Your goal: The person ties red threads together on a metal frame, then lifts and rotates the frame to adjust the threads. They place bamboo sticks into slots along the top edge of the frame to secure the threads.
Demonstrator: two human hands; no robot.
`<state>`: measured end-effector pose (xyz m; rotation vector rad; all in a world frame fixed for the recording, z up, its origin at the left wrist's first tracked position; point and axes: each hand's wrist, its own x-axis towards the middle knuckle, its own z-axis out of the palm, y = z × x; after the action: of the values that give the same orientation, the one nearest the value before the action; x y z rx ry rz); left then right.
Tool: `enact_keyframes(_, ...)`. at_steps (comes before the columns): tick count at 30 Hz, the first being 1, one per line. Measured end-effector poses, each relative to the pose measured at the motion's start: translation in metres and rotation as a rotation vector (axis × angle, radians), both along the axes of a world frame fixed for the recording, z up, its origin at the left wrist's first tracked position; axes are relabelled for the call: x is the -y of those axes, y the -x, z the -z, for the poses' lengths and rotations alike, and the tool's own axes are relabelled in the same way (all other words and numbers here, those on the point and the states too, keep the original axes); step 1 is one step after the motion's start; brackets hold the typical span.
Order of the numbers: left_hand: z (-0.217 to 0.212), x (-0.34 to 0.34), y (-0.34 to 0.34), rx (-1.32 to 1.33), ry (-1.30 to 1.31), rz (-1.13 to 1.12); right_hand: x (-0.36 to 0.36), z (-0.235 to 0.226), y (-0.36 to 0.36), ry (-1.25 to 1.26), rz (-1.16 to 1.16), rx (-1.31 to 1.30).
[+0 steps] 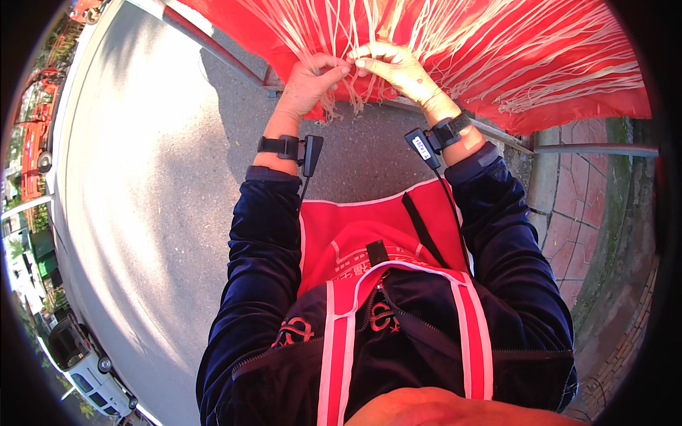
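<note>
A red cloth (540, 64) with a fringe of cream strings (341, 42) hangs over a metal rail in front of me. My left hand (309, 82) pinches a bunch of the fringe strings between thumb and fingers. My right hand (398, 67) grips strings right beside it, fingertips almost touching the left hand's. Knotted string ends dangle below both hands. Each wrist carries a black strap with a small device. I wear a dark blue jacket and a red vest.
A grey metal rail (597, 149) runs under the cloth to the right. Grey asphalt (156, 177) spreads to the left. Red paving bricks (575, 192) lie on the right. A white vehicle (85, 366) stands at the lower left.
</note>
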<state>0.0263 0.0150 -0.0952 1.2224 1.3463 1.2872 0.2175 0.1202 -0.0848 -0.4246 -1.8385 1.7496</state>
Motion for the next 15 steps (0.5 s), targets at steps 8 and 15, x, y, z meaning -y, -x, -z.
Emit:
enact_keyframes(8, -0.001, 0.001, -0.004, 0.132, 0.012, 0.006, 0.008, 0.011, 0.010, 0.073, 0.138, -0.060)
enact_keyframes(15, -0.002, 0.001, -0.013, 0.154, -0.034, -0.003, 0.010, 0.010, 0.008, 0.103, 0.235, -0.044)
